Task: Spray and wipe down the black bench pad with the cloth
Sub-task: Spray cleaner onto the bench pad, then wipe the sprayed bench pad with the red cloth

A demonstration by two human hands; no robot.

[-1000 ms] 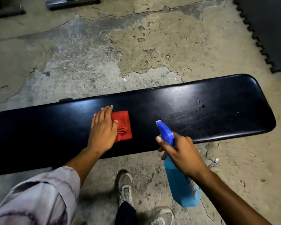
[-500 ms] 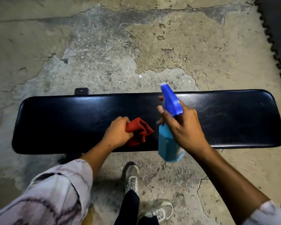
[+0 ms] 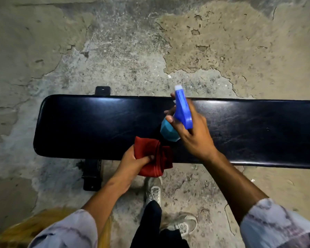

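Observation:
The long black bench pad point(image 3: 82, 126) lies across the middle of the view, shiny and smooth. My left hand point(image 3: 132, 162) grips a bunched red cloth point(image 3: 155, 158) at the pad's near edge, lifted off the surface. Over the middle of the pad, my right hand point(image 3: 193, 135) holds a blue spray bottle point(image 3: 182, 111), fingers wrapped round its neck and trigger. The nozzle points away from me toward the pad's far edge. The bottle's pale blue body point(image 3: 168, 132) shows below my fingers.
Cracked, patchy concrete floor point(image 3: 132, 51) surrounds the bench. A black metal bench foot point(image 3: 91, 174) sticks out under the pad's near left side, and a bracket point(image 3: 102, 90) shows at the far edge. My two grey sneakers point(image 3: 154, 190) stand just in front of the bench.
My left hand bunched up the flat cloth and pulled it back to the pad's near edge. My right hand raised the spray bottle from beside the bench to above the pad's middle.

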